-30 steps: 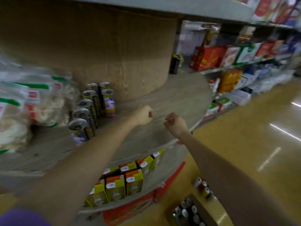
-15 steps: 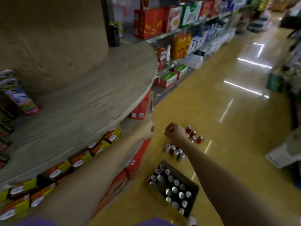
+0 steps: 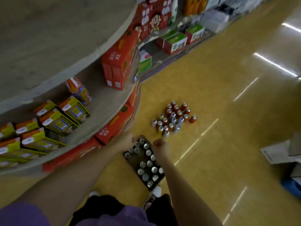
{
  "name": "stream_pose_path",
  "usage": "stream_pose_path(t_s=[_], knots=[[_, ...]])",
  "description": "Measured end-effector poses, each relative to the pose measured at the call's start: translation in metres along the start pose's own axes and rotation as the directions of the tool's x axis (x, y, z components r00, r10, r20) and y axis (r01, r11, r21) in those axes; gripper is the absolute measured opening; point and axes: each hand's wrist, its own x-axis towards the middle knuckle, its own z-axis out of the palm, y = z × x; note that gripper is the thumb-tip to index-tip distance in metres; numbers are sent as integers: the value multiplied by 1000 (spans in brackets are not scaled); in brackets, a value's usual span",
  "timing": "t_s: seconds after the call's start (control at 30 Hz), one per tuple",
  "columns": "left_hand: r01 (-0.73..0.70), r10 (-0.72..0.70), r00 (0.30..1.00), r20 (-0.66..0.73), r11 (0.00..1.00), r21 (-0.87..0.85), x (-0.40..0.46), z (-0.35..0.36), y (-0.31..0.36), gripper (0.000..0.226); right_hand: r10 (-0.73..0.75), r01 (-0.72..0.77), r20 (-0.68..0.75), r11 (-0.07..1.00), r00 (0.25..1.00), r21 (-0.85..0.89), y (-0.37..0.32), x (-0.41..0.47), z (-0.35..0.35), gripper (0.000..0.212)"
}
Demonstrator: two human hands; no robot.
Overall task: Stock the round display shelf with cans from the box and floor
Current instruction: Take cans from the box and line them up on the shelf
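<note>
Both hands hung over the box [image 3: 143, 162] on the floor, fingers curled into loose fists and holding nothing. The left hand [image 3: 126, 141] sat above the box's far left corner, the right hand [image 3: 160, 147] above its right edge, so the cans [image 3: 147, 165] lay directly below and between them, a little nearer the right hand. The box ran long from near the person's feet away toward the aisle, its upright cans showing only their silver tops in rows. A straight reach down looked like all the next pick needed, either hand serving.

Farther out on the floor, well apart from the box, stood a loose cluster [image 3: 173, 119] of upright cans, red ones at the back and pale ones in front. To the left curved the shelf [image 3: 53, 36], its upper tier bare wood where visible, the lower tier carrying cartons [image 3: 57, 121].
</note>
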Motion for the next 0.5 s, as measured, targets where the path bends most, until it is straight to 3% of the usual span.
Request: stream_pose_path(t_s=[0.13, 0.2, 0.33, 0.5], knots=[[95, -97, 995, -21, 992, -86, -2, 19, 12, 26, 63, -61, 80, 998, 995, -28, 28, 24, 13, 10], [154, -158, 987, -25, 981, -121, 4, 32, 9, 19, 91, -90, 87, 996, 992, -17, 36, 36, 22, 12], [205, -196, 978, 68, 968, -147, 29, 77, -16, 32, 144, -139, 136, 989, 980, -50, 61, 69, 55, 6], [294, -268, 948, 174, 944, -148, 99, 142, -61, 8, 293, -307, 117, 943, 949, 126, 99, 109, 94, 8]])
